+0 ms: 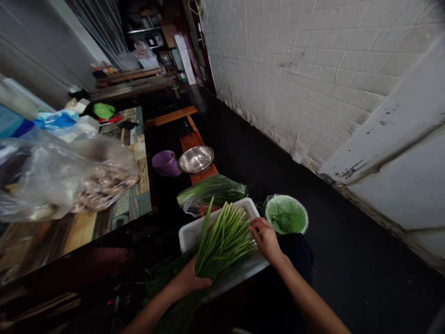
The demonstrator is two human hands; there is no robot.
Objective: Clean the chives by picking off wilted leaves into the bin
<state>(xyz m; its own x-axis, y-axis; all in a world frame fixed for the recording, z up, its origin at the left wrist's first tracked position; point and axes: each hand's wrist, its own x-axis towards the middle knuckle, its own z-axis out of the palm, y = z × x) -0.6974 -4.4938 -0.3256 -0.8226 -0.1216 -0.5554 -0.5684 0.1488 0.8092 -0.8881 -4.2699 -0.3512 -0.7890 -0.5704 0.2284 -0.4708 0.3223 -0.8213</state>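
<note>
Two slim forearms point(306, 285) were uncovered, each narrowing smoothly to a bare wrist. The left hand point(193, 279) showed a rounded thumb, its outline softened by blur and shadow, and part of it was hidden. The right hand point(267, 240) was better lit, with a compact back and slender fingers that tapered towards the tips. Dark navy cloth point(298, 253), almost black, covered the upper leg and had a smooth, rounded outline; it looked plain, though its weave and seams were too dim to make out.
</note>
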